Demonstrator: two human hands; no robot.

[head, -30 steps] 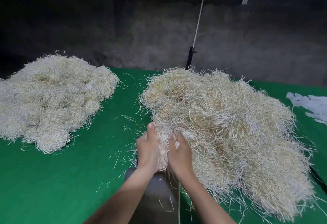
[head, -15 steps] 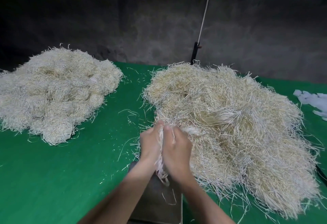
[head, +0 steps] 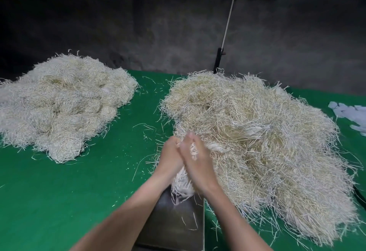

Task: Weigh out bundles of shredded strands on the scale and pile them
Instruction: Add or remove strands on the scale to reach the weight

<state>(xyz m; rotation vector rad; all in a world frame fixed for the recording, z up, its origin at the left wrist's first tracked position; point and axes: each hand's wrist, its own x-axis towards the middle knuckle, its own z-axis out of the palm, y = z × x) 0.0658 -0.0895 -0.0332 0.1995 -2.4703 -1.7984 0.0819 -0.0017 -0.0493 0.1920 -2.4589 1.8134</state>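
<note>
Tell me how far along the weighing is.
Done: a pile of rounded bundles lies at the left. In hand: the left hand and right hand grip one bundle between them, over the scale, whose pan holds only a few stray strands. Left: the big loose heap at the right.

Scale (head: 178, 221) before us at the table's (head: 79, 201) near edge, a bundle (head: 182, 185) over it, loose heap (head: 267, 151) just right, second pile (head: 59, 104) well apart toward the left edge.
</note>
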